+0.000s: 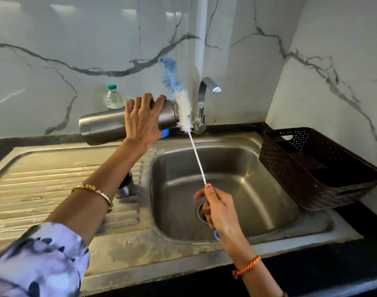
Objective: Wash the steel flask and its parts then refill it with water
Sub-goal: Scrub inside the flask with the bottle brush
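My left hand [143, 116] grips the steel flask [104, 125] near its neck and holds it lying sideways above the sink's back edge, mouth toward the tap. My right hand [217, 209] pinches the thin white stem of a long bottle brush [184, 110]. The brush's white and blue bristle head stands just outside the flask's mouth, pointing up toward the wall. A steel cup-like flask part [125, 186] stands on the drainboard, partly hidden behind my left forearm.
The steel sink basin [258, 189] with its drain lies below my right hand. A tap [204, 99] rises behind it with no water running. A dark woven basket [311, 168] sits to the right. A small plastic bottle [113, 97] stands by the marble wall.
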